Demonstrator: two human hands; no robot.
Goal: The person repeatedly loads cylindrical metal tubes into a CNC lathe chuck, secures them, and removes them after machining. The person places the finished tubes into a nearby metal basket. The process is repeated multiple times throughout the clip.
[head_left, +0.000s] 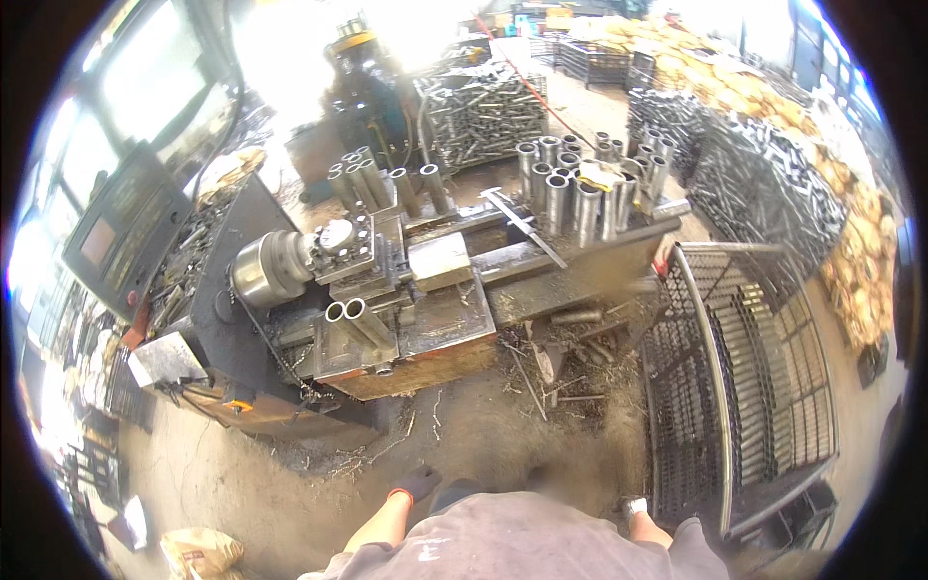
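Head view shows left hand (416, 480) and right hand (635, 506) low, can't tell whether either holds anything; two metal tubes (372, 329) sit on lathe carriage (449, 327), likely heavy, stiff, oil-slick, best gripped round mid-barrel.

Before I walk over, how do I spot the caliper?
Find the lathe. On its bed, between the pale metal block and the upright tubes to its right, lies the caliper. It's slim, flat and T-ended, unlike the round hollow tubes.
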